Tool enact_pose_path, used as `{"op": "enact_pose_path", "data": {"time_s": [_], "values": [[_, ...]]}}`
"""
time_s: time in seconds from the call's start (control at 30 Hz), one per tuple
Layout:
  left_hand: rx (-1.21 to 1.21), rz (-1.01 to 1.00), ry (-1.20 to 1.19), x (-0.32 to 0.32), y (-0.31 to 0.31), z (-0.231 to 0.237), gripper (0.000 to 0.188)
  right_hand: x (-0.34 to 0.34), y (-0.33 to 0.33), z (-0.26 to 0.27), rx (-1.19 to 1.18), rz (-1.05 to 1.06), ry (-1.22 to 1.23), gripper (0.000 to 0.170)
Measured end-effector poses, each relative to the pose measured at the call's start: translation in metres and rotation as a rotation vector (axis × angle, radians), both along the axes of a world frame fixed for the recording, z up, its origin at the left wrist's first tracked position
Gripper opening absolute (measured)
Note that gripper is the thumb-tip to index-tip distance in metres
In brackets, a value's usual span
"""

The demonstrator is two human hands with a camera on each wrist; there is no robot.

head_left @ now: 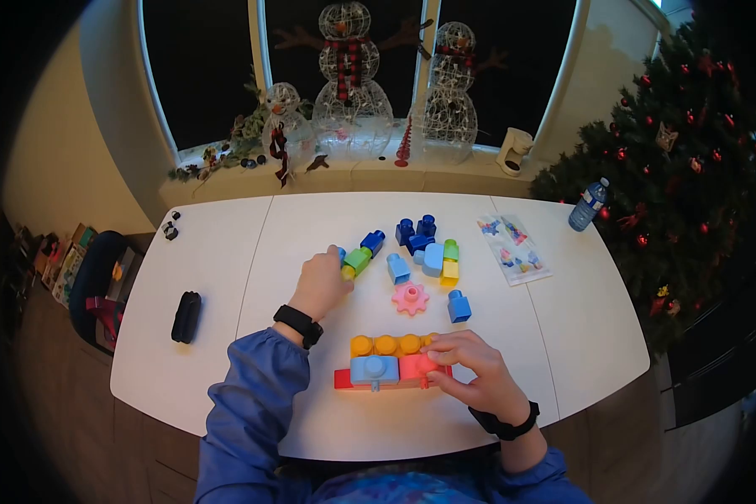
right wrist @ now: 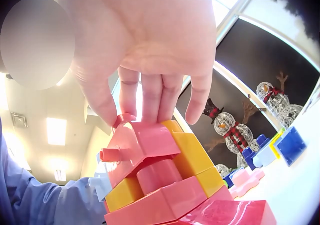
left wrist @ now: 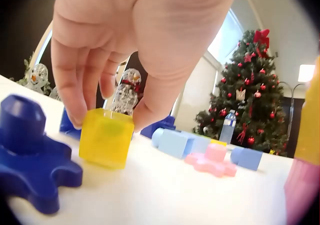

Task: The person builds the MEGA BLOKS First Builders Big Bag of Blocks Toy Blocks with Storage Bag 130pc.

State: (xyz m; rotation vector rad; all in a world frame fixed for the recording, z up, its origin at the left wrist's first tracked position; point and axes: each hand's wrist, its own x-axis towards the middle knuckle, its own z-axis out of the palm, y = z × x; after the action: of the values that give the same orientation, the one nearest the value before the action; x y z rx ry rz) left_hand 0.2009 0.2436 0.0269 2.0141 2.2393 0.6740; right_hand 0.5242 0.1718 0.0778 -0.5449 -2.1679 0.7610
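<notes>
On table (head_left: 176,269) | left hand (head_left: 321,281) pinches yellow block (left wrist: 105,141) | right hand (head_left: 477,370) grips pink block (right wrist: 152,141)

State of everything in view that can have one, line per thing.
left hand: pinching the yellow block
yellow block: on the table, held
right hand: holding the upper pink block
upper pink block: on the assembly
pink gear: flat, stud up
lone blue block: upright, stud up
water bottle: upright, capped
leaflet: flat, picture side up
</notes>
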Motion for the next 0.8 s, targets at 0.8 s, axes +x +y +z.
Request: {"op": "enact_pose_path", "data": {"time_s": [0.8], "values": [[0.208, -0.517, -0.738, 0.022, -0.142, 0.024, 0.036, -0.001, 0.003, 0.0, 0.011, 0.028, -0.002, 0.026]]}}
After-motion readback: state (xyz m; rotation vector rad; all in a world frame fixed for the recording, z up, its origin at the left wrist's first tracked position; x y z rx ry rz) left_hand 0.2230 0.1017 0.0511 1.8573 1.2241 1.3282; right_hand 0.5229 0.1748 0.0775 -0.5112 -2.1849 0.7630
